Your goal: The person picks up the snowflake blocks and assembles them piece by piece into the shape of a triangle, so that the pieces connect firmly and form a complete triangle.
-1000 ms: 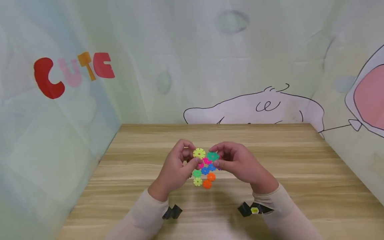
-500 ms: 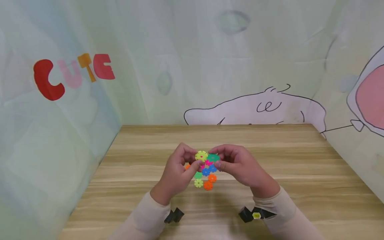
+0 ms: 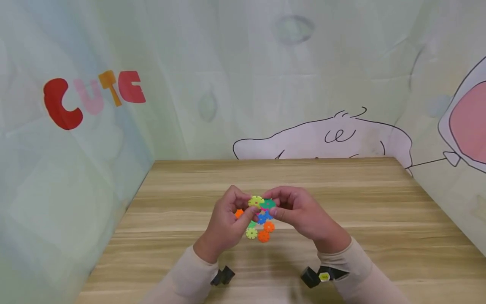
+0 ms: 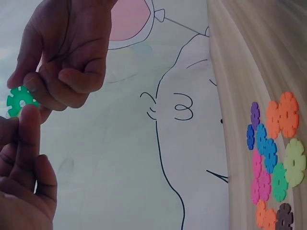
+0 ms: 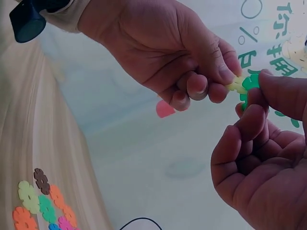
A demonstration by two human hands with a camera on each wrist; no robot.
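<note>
left hand (image 3: pixel 226 221): fingers bent, thumb and fingertips pinching a yellow disc (image 3: pixel 252 201). right hand (image 3: pixel 305 216): likewise pinching a green disc (image 3: pixel 271 203). both discs sit just below frame centre, raised off the table (image 3: pixel 171 219), rims overlapping in the head view; cannot tell if slots are engaged. risks (judged): slots out of line could make the rims skid apart under pressure; small pinch area could let one slip and knock the other discs (image 3: pixel 263 237) below.
</note>
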